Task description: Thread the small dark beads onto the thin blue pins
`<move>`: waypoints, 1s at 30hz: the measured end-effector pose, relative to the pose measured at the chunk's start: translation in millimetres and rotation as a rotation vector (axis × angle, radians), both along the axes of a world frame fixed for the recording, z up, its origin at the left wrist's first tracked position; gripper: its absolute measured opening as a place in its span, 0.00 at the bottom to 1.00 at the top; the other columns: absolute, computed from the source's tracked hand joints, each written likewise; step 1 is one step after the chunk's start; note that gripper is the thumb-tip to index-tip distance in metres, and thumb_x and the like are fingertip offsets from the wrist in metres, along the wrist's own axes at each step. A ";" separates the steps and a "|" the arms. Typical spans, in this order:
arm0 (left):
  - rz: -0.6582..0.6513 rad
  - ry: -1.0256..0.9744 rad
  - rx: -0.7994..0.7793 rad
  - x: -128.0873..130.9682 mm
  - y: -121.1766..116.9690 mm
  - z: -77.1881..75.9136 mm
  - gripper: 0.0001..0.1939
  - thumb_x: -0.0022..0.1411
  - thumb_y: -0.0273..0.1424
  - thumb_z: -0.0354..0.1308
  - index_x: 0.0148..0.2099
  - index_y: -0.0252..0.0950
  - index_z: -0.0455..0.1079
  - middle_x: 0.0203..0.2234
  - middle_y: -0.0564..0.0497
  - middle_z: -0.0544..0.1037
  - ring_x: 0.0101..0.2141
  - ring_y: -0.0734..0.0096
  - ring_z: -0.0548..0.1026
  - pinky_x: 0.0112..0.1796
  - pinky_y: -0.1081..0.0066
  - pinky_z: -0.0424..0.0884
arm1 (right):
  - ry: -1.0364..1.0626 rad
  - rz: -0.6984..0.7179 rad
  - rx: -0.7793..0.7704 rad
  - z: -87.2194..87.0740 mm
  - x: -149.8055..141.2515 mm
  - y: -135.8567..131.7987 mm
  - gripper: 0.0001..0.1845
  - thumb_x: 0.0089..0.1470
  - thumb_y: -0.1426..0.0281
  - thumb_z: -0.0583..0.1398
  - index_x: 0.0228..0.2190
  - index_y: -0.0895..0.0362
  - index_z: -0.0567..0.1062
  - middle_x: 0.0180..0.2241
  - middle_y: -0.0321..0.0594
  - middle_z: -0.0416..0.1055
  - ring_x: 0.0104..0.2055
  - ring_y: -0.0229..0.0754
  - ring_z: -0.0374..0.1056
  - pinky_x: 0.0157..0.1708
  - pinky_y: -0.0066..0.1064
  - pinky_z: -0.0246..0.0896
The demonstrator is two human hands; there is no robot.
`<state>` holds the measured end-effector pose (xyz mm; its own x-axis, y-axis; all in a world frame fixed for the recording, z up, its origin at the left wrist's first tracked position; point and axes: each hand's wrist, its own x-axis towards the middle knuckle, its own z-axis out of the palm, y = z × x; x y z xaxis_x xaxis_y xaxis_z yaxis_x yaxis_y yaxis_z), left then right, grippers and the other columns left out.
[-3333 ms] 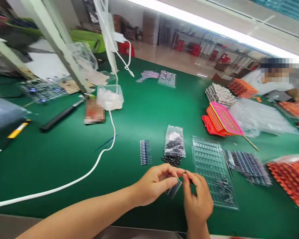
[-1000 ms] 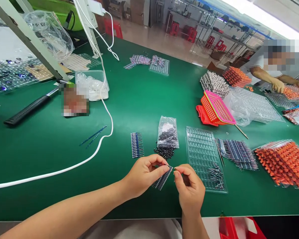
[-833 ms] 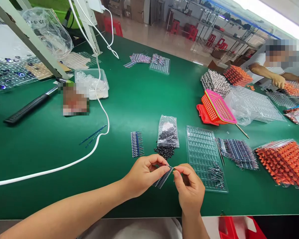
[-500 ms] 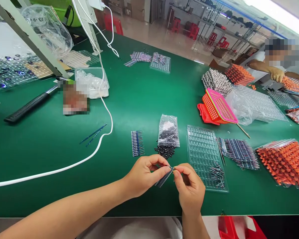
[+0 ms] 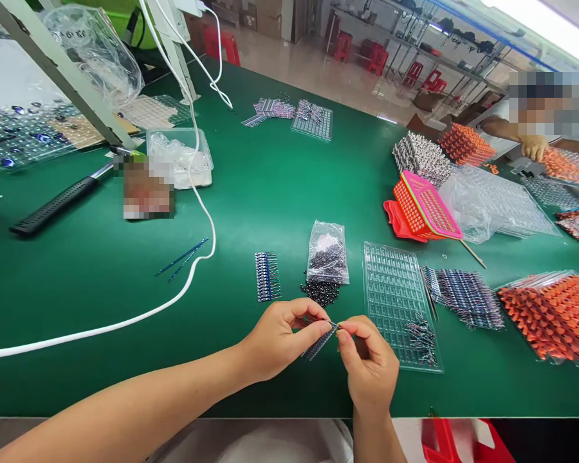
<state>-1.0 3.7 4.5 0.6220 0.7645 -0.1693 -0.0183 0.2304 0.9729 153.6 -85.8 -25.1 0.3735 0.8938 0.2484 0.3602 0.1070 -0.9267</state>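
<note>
My left hand (image 5: 277, 341) is closed on a narrow dark strip of small parts (image 5: 318, 347), gripping it between thumb and fingers. At the strip's upper right end my right hand (image 5: 372, 363) pinches something tiny, mostly hidden by the fingertips. Just beyond the hands lies a pile of small black beads (image 5: 322, 292), partly under a clear plastic bag (image 5: 327, 254) of similar beads. A blue strip with thin wire leads (image 5: 268, 276) lies left of them. To the right is a clear ribbed tray (image 5: 390, 289), with loose wire-leaded pieces (image 5: 421, 337) in its lower right corner.
Blue-and-white strips (image 5: 466, 299) and stacked orange pieces (image 5: 554, 315) lie at right. A pink-and-orange basket (image 5: 427, 206) stands beyond the tray. A white cable (image 5: 125, 323) crosses the left side, near a black-handled hammer (image 5: 53, 206). A co-worker's hand (image 5: 534, 146) is at far right.
The view has shifted very slightly. Both hands stay in nearly the same pose at the strip, and nothing on the table has visibly moved.
</note>
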 end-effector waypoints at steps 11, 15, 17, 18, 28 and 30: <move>-0.018 0.016 0.002 0.6 0.4 -0.3 0.08 0.60 0.33 0.60 0.34 0.32 0.73 0.25 0.53 0.73 0.26 0.74 0.70 0.29 0.74 0.69 | 0.010 0.008 -0.002 -1.5 0.4 -1.7 0.04 0.57 0.73 0.62 0.34 0.53 0.77 0.30 0.36 0.71 0.29 0.37 0.66 0.26 0.27 0.61; -0.016 0.024 0.019 0.4 0.7 -0.8 0.07 0.60 0.32 0.60 0.34 0.33 0.74 0.25 0.53 0.74 0.26 0.75 0.70 0.29 0.74 0.69 | 0.007 0.012 -0.016 -1.1 0.6 -1.3 0.04 0.57 0.73 0.62 0.34 0.52 0.77 0.30 0.36 0.71 0.29 0.37 0.66 0.26 0.27 0.61; -0.015 0.029 0.025 0.2 0.9 -0.8 0.07 0.60 0.32 0.60 0.34 0.33 0.74 0.25 0.53 0.74 0.26 0.75 0.70 0.29 0.75 0.69 | 0.010 0.015 -0.025 -1.2 0.9 -1.3 0.04 0.57 0.73 0.62 0.34 0.53 0.77 0.30 0.36 0.71 0.28 0.36 0.66 0.26 0.27 0.61; -0.015 0.031 0.030 0.1 0.9 -0.7 0.07 0.60 0.32 0.60 0.34 0.33 0.74 0.25 0.54 0.74 0.26 0.75 0.70 0.29 0.75 0.68 | 0.012 0.016 -0.030 -1.4 1.1 -1.3 0.04 0.57 0.73 0.62 0.34 0.53 0.77 0.30 0.36 0.71 0.28 0.37 0.66 0.26 0.27 0.61; -0.041 0.065 0.038 -0.3 1.7 2.5 0.07 0.59 0.32 0.59 0.33 0.33 0.73 0.24 0.54 0.73 0.25 0.76 0.69 0.28 0.76 0.67 | 0.061 0.032 -0.060 -1.0 2.7 0.0 0.02 0.57 0.71 0.62 0.33 0.53 0.77 0.28 0.35 0.69 0.27 0.37 0.65 0.25 0.27 0.60; -0.040 0.075 0.039 0.1 2.4 2.9 0.07 0.58 0.32 0.59 0.32 0.33 0.73 0.24 0.54 0.73 0.25 0.76 0.69 0.28 0.76 0.66 | 0.075 0.039 -0.075 -0.6 3.6 0.3 0.02 0.57 0.70 0.62 0.32 0.54 0.77 0.28 0.35 0.69 0.27 0.37 0.65 0.25 0.27 0.59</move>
